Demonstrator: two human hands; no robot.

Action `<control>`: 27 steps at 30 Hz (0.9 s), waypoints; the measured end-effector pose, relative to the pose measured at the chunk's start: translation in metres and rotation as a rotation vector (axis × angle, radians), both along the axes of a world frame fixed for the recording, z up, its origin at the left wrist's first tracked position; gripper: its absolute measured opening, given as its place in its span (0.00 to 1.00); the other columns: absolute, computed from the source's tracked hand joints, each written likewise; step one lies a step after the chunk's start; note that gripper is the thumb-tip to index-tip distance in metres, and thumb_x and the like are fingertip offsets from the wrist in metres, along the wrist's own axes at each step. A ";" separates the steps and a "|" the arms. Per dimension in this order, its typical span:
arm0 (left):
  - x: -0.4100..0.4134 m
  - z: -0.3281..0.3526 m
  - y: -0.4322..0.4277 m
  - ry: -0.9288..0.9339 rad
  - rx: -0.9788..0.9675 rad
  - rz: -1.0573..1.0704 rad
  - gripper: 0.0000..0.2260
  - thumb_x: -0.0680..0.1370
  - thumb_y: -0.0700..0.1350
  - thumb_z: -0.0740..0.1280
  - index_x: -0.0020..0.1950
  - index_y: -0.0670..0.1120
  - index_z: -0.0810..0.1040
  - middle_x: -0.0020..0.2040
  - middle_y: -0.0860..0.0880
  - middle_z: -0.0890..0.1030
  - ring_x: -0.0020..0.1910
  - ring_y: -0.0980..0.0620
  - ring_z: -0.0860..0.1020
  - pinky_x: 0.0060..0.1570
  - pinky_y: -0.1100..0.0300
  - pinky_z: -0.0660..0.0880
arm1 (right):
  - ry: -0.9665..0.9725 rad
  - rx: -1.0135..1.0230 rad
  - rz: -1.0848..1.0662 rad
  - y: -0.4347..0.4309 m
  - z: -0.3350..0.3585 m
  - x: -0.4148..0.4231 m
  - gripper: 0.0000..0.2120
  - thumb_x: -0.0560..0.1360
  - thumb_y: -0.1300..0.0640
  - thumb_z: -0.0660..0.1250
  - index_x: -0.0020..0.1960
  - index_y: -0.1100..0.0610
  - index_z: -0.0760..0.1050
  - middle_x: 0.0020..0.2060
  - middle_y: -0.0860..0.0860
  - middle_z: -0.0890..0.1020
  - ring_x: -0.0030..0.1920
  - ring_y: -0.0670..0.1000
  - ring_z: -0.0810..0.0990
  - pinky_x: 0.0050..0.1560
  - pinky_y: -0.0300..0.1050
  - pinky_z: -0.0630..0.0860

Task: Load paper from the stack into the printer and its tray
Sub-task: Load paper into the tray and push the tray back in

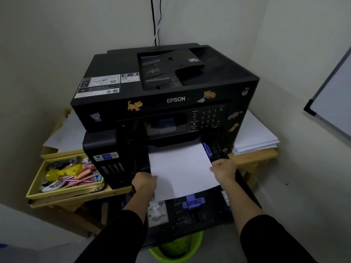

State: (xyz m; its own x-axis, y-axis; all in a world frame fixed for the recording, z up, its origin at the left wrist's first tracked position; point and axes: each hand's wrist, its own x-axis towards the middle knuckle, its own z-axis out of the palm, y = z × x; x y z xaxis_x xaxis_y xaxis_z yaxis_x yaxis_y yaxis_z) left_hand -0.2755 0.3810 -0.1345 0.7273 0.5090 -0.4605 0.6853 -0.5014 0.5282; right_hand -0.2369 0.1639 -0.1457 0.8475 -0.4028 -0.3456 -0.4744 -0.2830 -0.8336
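Note:
A black Epson printer [163, 88] stands on a wooden table. Its black paper tray [201, 213] is pulled out toward me, with a purple guide at its front. White paper [180, 168] lies in the tray, its far end inside the printer's slot. My left hand [144, 182] grips the paper's left edge and my right hand [224, 168] grips its right edge. A stack of white paper [254, 135] rests on the table to the right of the printer.
A yellow tray [38, 192] with pens and small items sits at the printer's left, with loose sheets [66, 133] behind it. A green bin [176, 249] stands on the floor under the paper tray. A whiteboard [332, 103] leans on the right wall. Cables run up behind the printer.

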 end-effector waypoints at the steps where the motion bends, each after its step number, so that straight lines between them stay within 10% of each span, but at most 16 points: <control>1: 0.003 0.002 0.001 0.035 0.054 -0.022 0.15 0.80 0.49 0.62 0.47 0.39 0.81 0.47 0.42 0.83 0.50 0.45 0.81 0.38 0.61 0.71 | -0.008 0.028 -0.013 0.000 -0.002 0.001 0.10 0.71 0.73 0.68 0.52 0.70 0.80 0.51 0.64 0.82 0.53 0.63 0.80 0.50 0.47 0.75; 4: 0.009 0.014 0.002 0.010 0.110 0.050 0.21 0.82 0.56 0.55 0.38 0.43 0.73 0.37 0.49 0.76 0.51 0.51 0.81 0.26 0.65 0.63 | -0.060 0.065 -0.032 0.003 -0.005 0.006 0.11 0.71 0.73 0.69 0.53 0.71 0.80 0.53 0.66 0.81 0.56 0.64 0.79 0.51 0.44 0.73; 12: 0.013 -0.005 0.007 -0.073 -0.074 0.051 0.14 0.80 0.45 0.63 0.60 0.39 0.80 0.60 0.39 0.81 0.62 0.41 0.77 0.62 0.52 0.73 | -0.039 0.007 0.010 0.007 -0.010 0.018 0.06 0.72 0.73 0.65 0.44 0.69 0.81 0.38 0.61 0.80 0.46 0.63 0.82 0.42 0.46 0.77; 15: 0.009 -0.007 0.006 -0.051 -0.040 0.027 0.15 0.80 0.45 0.61 0.61 0.39 0.79 0.61 0.39 0.80 0.63 0.41 0.76 0.61 0.53 0.72 | -0.002 -0.089 0.087 0.006 -0.006 0.013 0.19 0.75 0.71 0.60 0.29 0.56 0.70 0.29 0.49 0.72 0.33 0.52 0.74 0.29 0.32 0.68; 18: 0.005 -0.006 0.004 -0.027 0.023 -0.001 0.15 0.81 0.46 0.61 0.60 0.38 0.79 0.60 0.40 0.80 0.61 0.42 0.78 0.58 0.55 0.73 | -0.029 -0.206 0.053 0.006 -0.002 0.003 0.21 0.73 0.71 0.58 0.24 0.57 0.65 0.25 0.51 0.69 0.28 0.53 0.70 0.30 0.40 0.67; 27: -0.003 -0.015 0.000 -0.136 0.063 -0.035 0.15 0.80 0.38 0.62 0.67 0.40 0.73 0.57 0.37 0.79 0.52 0.40 0.80 0.50 0.53 0.79 | -0.004 -0.423 0.186 0.010 0.004 -0.012 0.09 0.72 0.66 0.61 0.33 0.63 0.74 0.29 0.55 0.75 0.29 0.53 0.73 0.32 0.41 0.69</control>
